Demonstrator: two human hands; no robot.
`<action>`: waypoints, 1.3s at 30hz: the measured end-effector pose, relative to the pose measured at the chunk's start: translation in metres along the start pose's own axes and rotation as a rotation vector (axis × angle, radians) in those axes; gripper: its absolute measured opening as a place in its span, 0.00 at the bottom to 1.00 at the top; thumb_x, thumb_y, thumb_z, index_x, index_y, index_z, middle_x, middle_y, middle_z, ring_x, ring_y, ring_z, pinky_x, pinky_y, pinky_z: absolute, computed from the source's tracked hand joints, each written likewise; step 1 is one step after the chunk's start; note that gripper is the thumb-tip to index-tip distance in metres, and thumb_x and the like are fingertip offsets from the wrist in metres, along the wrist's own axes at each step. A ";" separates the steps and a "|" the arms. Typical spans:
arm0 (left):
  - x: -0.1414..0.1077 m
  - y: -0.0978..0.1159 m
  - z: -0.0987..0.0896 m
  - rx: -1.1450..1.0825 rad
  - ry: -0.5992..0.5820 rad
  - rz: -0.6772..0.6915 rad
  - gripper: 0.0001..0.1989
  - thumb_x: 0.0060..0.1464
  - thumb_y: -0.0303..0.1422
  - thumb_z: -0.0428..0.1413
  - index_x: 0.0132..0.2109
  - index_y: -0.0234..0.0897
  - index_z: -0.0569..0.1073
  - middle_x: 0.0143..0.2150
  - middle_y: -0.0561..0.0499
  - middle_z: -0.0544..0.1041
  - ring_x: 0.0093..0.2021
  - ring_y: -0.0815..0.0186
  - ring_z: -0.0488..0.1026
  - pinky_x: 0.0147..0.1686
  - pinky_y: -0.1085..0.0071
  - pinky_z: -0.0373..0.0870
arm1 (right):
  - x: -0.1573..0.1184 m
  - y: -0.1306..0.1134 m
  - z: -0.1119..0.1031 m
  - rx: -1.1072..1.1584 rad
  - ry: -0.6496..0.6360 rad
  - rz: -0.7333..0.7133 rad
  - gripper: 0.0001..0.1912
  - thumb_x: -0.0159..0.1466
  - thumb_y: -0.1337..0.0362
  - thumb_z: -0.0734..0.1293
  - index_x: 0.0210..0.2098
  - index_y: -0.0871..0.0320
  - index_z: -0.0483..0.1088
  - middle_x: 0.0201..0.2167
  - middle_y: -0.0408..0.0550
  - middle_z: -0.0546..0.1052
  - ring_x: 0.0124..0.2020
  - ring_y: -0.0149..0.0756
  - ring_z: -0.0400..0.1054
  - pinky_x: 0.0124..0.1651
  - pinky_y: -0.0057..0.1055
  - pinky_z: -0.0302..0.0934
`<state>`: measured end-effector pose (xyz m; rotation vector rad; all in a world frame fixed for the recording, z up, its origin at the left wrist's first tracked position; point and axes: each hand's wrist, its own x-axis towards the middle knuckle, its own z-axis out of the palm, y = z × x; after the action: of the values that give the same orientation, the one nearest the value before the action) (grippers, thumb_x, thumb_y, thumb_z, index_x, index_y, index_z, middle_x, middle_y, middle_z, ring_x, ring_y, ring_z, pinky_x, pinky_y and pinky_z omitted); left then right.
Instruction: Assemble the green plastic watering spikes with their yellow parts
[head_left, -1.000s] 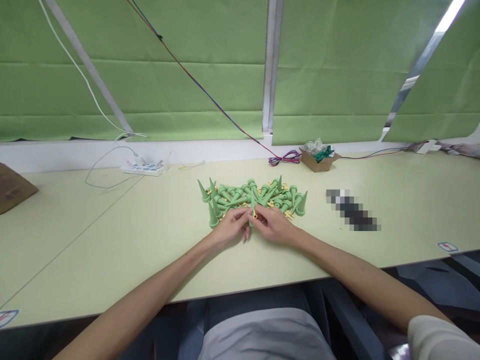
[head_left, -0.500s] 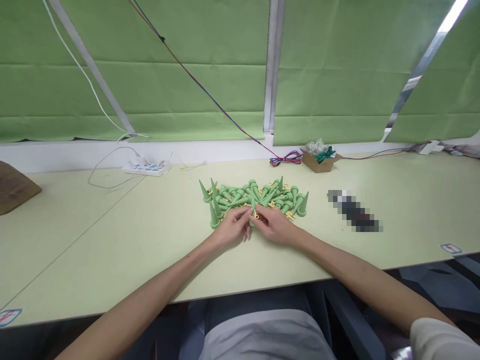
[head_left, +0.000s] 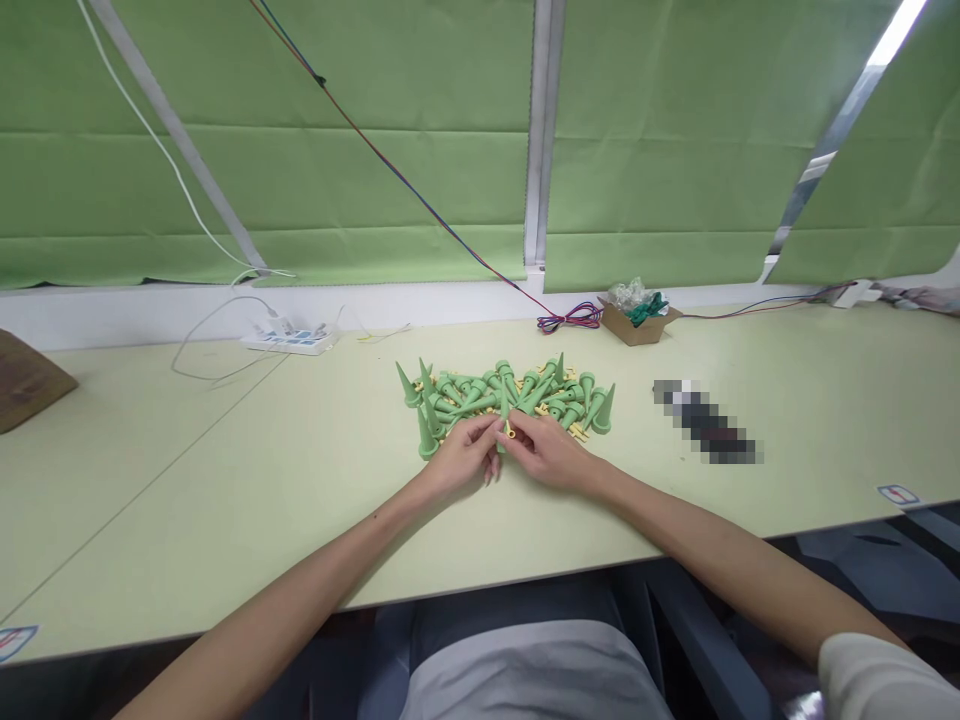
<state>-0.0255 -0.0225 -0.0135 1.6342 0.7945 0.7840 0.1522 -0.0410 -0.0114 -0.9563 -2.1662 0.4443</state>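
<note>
Pale tabletop (head_left: 315, 450) beneath, right hand (head_left: 553, 452) pinches yellow piece (head_left: 511, 433).

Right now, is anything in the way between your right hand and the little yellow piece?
Nothing that I can see: the right hand has its fingers on the little yellow piece. The pile of green cones lies beyond, not between.

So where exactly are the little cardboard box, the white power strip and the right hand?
Cardboard box (head_left: 637, 332): head view, its front wall.
White power strip (head_left: 294, 342): head view, middle of its top.
Right hand (head_left: 553, 452): head view, back of the hand.
</note>
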 end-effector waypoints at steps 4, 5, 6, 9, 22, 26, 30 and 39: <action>0.001 0.002 0.003 0.017 0.059 0.000 0.21 0.62 0.50 0.49 0.35 0.35 0.68 0.19 0.54 0.68 0.18 0.70 0.68 0.17 0.75 0.64 | 0.002 0.002 -0.001 -0.009 0.023 0.023 0.15 0.71 0.58 0.59 0.28 0.55 0.56 0.19 0.37 0.63 0.20 0.29 0.54 0.27 0.28 0.47; 0.001 0.003 0.003 0.031 0.081 -0.002 0.21 0.62 0.50 0.49 0.34 0.36 0.68 0.19 0.55 0.68 0.18 0.70 0.68 0.17 0.75 0.63 | 0.003 0.003 -0.002 -0.013 0.028 0.026 0.16 0.71 0.58 0.59 0.28 0.55 0.56 0.19 0.37 0.62 0.20 0.29 0.54 0.27 0.28 0.46; 0.001 0.004 0.004 0.049 0.107 -0.003 0.20 0.61 0.50 0.50 0.34 0.36 0.68 0.19 0.55 0.67 0.18 0.69 0.68 0.17 0.74 0.63 | 0.003 0.004 -0.002 -0.015 0.030 0.028 0.16 0.71 0.57 0.59 0.27 0.55 0.56 0.18 0.36 0.61 0.20 0.29 0.53 0.27 0.28 0.46; 0.000 0.008 0.003 0.140 0.208 0.007 0.19 0.61 0.48 0.51 0.32 0.37 0.68 0.20 0.55 0.66 0.19 0.70 0.67 0.20 0.73 0.64 | 0.004 0.007 -0.004 -0.013 0.045 0.046 0.17 0.71 0.57 0.58 0.27 0.55 0.55 0.18 0.36 0.58 0.20 0.29 0.52 0.27 0.28 0.46; -0.003 0.005 0.003 0.541 0.303 0.060 0.11 0.54 0.36 0.55 0.44 0.37 0.71 0.23 0.56 0.71 0.24 0.66 0.66 0.27 0.71 0.59 | 0.010 0.029 -0.015 -0.100 0.368 0.173 0.14 0.71 0.60 0.56 0.28 0.55 0.58 0.19 0.39 0.61 0.20 0.31 0.55 0.28 0.29 0.48; -0.005 0.002 0.002 0.560 0.259 0.041 0.12 0.52 0.31 0.54 0.45 0.38 0.71 0.20 0.58 0.68 0.22 0.67 0.64 0.25 0.72 0.56 | 0.011 0.033 -0.016 -0.156 0.367 0.210 0.11 0.70 0.62 0.57 0.31 0.55 0.63 0.19 0.40 0.65 0.20 0.32 0.58 0.28 0.29 0.49; -0.005 0.001 0.000 0.584 0.262 0.070 0.09 0.51 0.28 0.52 0.41 0.39 0.71 0.16 0.60 0.64 0.19 0.68 0.61 0.24 0.72 0.52 | 0.010 0.036 -0.015 -0.199 0.298 0.198 0.08 0.67 0.64 0.60 0.31 0.57 0.67 0.22 0.43 0.72 0.23 0.34 0.63 0.30 0.29 0.52; -0.004 0.001 0.000 0.684 0.345 0.064 0.08 0.57 0.32 0.50 0.43 0.38 0.71 0.23 0.55 0.71 0.24 0.66 0.66 0.25 0.71 0.58 | 0.011 0.038 -0.017 -0.232 0.275 0.187 0.07 0.65 0.67 0.61 0.31 0.58 0.69 0.27 0.46 0.74 0.27 0.35 0.65 0.32 0.30 0.54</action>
<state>-0.0281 -0.0262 -0.0124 2.1599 1.3676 0.9117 0.1783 -0.0071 -0.0159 -1.2757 -1.9139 0.1386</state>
